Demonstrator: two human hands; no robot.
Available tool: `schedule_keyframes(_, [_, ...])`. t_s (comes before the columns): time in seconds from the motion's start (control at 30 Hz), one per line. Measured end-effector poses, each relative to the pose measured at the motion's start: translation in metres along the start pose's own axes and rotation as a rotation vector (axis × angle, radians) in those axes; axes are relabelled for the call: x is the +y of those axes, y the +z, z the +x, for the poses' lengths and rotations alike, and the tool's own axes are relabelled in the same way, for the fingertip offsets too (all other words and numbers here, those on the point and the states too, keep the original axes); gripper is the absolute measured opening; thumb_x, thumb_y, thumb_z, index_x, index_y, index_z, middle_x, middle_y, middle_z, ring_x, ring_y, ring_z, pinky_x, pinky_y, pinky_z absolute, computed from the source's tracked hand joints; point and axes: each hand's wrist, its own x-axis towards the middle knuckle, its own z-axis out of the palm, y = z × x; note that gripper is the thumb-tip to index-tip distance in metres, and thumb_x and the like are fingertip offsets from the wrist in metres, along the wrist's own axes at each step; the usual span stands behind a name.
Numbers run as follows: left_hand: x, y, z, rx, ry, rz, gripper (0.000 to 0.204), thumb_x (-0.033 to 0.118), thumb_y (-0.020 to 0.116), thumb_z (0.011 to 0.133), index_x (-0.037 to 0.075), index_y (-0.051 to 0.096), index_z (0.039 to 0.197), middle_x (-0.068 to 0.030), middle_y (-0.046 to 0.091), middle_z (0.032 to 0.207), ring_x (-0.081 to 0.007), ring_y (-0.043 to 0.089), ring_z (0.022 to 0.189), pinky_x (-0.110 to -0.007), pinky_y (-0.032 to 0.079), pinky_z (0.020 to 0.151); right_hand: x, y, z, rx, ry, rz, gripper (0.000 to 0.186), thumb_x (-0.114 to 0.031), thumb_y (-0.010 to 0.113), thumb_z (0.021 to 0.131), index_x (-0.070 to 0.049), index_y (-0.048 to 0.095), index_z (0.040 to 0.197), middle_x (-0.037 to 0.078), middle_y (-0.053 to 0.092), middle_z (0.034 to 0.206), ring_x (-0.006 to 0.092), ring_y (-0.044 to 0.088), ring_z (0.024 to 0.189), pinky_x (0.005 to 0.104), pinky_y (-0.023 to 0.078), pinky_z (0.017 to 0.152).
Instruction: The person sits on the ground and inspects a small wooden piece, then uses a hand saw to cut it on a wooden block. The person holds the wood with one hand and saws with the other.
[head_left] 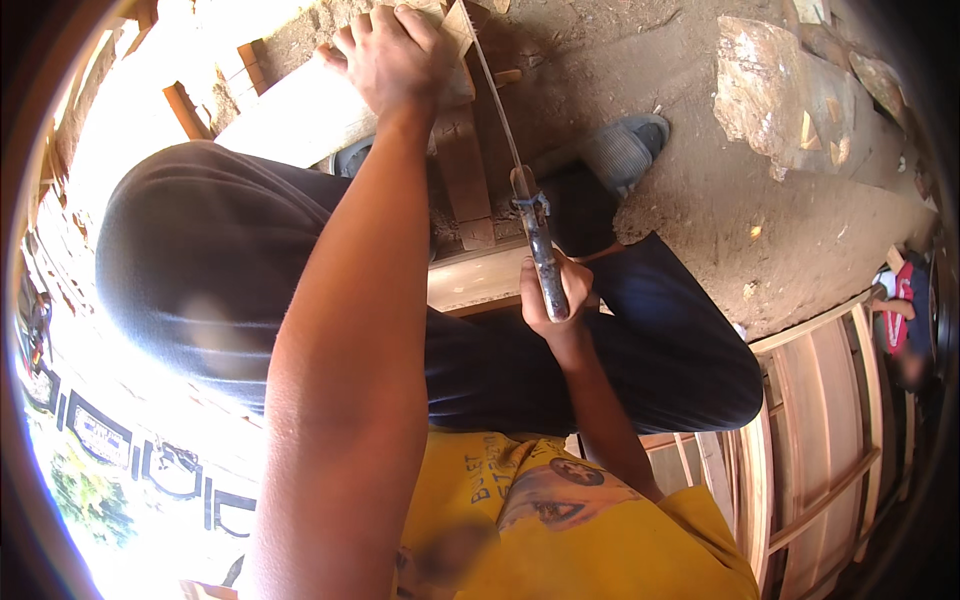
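Observation:
A handsaw stretches away from me, its thin blade [496, 98] slanting up and to the left. My right hand [555, 295] is closed around its worn dark handle [541, 250], between my bent legs. The far part of the blade lies along the end of a pale wooden board [305, 112], which is washed out by sunlight. My left hand [392, 62] bears down on that board close to the blade, fingers bent over its far side. My left thumb is hidden. Below the board stands a brown wooden support [461, 165].
My sandalled foot [627, 152] rests on the dirt floor, right of the saw. A rough, weathered slab [765, 95] lies at the far right. Wooden frame panels [815, 440] stand at the lower right, near another person [905, 310]. A light plank [480, 278] lies between my legs.

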Motion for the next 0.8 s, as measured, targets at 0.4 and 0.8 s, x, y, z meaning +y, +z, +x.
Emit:
schedule_keyframes(0.4, [0.002, -0.002, 0.0, 0.004, -0.009, -0.024, 0.042, 0.034, 0.04, 0.082, 0.001, 0.066, 0.085, -0.0187, 0.063, 0.105, -0.0378, 0.047, 0.11, -0.053, 0.018, 0.104, 0.001, 0.008, -0.008, 0.082, 0.06, 0.077, 0.013, 0.002, 0.058, 0.082, 0.001, 0.053, 0.07, 0.006, 0.049, 0.053, 0.0111, 0.048, 0.044, 0.0276, 0.036, 0.042])
schedule_keyframes(0.8, [0.003, -0.001, -0.001, 0.029, -0.035, -0.038, 0.044, 0.033, 0.037, 0.085, 0.0, 0.067, 0.087, -0.0196, 0.061, 0.109, -0.0395, 0.046, 0.114, -0.055, 0.015, 0.107, -0.003, 0.003, 0.005, -0.015, 0.284, 0.166, 0.01, 0.0, 0.06, 0.08, 0.0, 0.054, 0.072, 0.009, 0.052, 0.055, 0.015, 0.053, 0.046, 0.0288, 0.04, 0.043])
